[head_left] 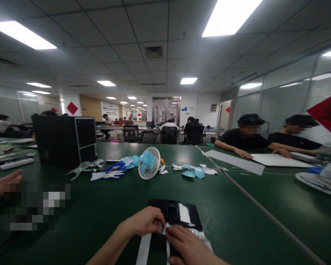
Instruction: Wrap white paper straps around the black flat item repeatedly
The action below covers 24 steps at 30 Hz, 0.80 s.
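A flat black panel point(191, 213) with a white patch point(184, 213) on it lies on the green table in front of me. My left hand point(146, 221) is closed over the panel's left part, thumb and fingers pinched at a small whitish piece of strip point(163, 229). Flat across the panel's near side rests my right hand point(186, 243), fingers stretched out and touching a thin white strip point(168, 248). A wider white band point(143, 248) runs toward me below my left wrist. Shiny clear or silvery material point(200, 233) shows beside my right hand.
Beyond the panel stand a small white-and-blue fan point(149, 163), blue fan blades point(193, 172) and blue-and-white gloves point(110, 171). A black computer case point(64, 141) is at left. Another person's hand point(7, 186) reaches in from the left. Two people sit at right by white sheets point(278, 161).
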Tool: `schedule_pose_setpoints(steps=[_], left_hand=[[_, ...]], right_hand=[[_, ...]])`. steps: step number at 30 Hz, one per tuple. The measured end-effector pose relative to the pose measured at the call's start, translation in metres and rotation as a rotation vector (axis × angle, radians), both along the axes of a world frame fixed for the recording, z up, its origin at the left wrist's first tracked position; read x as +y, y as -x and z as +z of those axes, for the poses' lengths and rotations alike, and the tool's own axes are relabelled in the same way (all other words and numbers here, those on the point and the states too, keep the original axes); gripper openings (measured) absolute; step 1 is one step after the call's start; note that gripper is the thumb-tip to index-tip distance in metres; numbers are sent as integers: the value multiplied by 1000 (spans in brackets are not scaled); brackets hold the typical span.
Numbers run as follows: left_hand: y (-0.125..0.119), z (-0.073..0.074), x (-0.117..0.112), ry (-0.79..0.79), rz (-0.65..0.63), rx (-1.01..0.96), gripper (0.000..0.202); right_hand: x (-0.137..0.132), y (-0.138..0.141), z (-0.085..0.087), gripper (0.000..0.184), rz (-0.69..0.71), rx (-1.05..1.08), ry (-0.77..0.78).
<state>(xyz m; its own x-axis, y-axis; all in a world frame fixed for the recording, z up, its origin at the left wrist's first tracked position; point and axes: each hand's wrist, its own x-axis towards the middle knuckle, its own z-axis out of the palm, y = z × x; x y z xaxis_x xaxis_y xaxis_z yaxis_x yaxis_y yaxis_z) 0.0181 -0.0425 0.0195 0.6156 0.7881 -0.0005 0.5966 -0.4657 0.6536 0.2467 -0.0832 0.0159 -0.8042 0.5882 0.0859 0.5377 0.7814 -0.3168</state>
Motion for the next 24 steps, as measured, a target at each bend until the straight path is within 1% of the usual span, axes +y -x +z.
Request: schedule_pose_setpoints(steps=[2, 4, 8, 10, 12, 14, 17, 19, 21, 24], left_hand=[[-1, 0, 0, -10, -3, 0, 20], [-1, -1, 0, -26, -9, -2, 20], [0, -5, 2, -41, -4, -1, 21], [-1, -5, 3, -34, -2, -4, 21], [-1, -5, 2, -35, -4, -2, 21], [-1, -3, 2, -37, -15, -2, 21], [0, 1, 0, -1, -26, -10, 25], [1, 2, -1, 24, -26, -13, 26], [1, 3, -1, 34, -20, -17, 27], [1, 2, -1, 39, -7, -22, 30]], right_hand=[[3, 0, -6, 58, 26, -8, -34], [6, 0, -17, 55, 63, -15, -97], [12, 0, -40, 44, 133, -28, -279], [11, 0, -42, 39, 162, -18, -323], [8, -2, -35, 36, 183, -3, -290], [3, -4, -21, 36, 157, 17, -211], [-5, -4, 3, 44, 28, 38, -106], [-9, -2, 14, 51, -33, 14, -42], [-10, -1, 18, 59, -47, -27, 5], [-9, -1, 15, 63, -31, -48, 13]])
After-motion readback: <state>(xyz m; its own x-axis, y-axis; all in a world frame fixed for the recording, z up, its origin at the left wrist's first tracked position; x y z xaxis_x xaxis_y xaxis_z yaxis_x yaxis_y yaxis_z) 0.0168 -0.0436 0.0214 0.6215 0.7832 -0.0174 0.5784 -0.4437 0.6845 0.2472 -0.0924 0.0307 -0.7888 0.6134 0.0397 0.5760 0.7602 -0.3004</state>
